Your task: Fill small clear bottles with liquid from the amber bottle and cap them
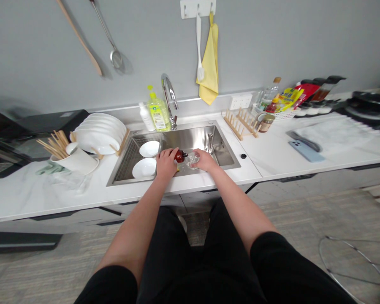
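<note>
Over the sink (223,157), my left hand (166,163) is closed round a small brown bottle (179,156). It lies tipped on its side, its dark neck pointing right; my palm and fingers hide its other end. Just to the right, my right hand (204,159) grips a clear glass (194,158), partly covered by the fingers. The bottle's neck is close to the glass; whether they touch I cannot tell. Two white bowls (145,168) sit in a wire basket (123,162) in the left part of the sink.
Behind the sink rise the faucet (168,95) and a green soap bottle (158,112). White plates (98,133) and a chopstick holder (77,160) stand left. A wooden rack (242,122), jar (266,123) and phone (306,151) are right. A yellow cloth (209,63) hangs above.
</note>
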{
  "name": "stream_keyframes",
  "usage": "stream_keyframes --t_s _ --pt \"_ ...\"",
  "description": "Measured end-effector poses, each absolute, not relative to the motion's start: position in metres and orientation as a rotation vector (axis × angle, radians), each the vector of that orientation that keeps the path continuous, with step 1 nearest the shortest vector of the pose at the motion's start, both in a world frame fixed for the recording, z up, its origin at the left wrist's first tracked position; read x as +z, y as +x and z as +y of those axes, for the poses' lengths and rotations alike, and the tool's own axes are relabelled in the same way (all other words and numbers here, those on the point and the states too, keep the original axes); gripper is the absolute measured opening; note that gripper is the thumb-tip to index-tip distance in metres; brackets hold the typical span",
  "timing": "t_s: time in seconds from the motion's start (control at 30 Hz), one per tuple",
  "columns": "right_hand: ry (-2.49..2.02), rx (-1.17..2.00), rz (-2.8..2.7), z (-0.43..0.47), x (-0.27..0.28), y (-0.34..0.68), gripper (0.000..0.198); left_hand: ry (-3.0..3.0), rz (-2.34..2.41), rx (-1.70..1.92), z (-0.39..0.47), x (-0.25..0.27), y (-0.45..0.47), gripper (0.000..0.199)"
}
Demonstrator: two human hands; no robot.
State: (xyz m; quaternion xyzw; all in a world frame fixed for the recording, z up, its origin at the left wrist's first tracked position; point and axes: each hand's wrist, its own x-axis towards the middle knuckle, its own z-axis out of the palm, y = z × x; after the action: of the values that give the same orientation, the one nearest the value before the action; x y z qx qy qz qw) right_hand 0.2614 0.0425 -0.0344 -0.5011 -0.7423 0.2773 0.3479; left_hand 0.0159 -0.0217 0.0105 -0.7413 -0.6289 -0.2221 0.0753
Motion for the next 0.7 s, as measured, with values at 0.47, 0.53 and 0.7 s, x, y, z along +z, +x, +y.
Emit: stream_keyframes --t_s 0.47,0.53,0.7 --pt "-1.311 0.710 -1.928 0.0452 -0.0375 0.2602 0.085 -2.216 -1.874 -0.655 -0.0223 0.0103 0.0167 0.074" --pt "-1.312 0.712 -1.927 0.0450 -0.0374 0.2601 0.084 -2.217 -1.880 -0.642 -0.0227 0.0108 0.0171 0.076" --pt "-1.317 0.711 -1.927 0.0448 -0.0375 0.2602 0.084 -2.216 -1.886 -0.649 -0.0229 0.0115 0.0177 0.077"
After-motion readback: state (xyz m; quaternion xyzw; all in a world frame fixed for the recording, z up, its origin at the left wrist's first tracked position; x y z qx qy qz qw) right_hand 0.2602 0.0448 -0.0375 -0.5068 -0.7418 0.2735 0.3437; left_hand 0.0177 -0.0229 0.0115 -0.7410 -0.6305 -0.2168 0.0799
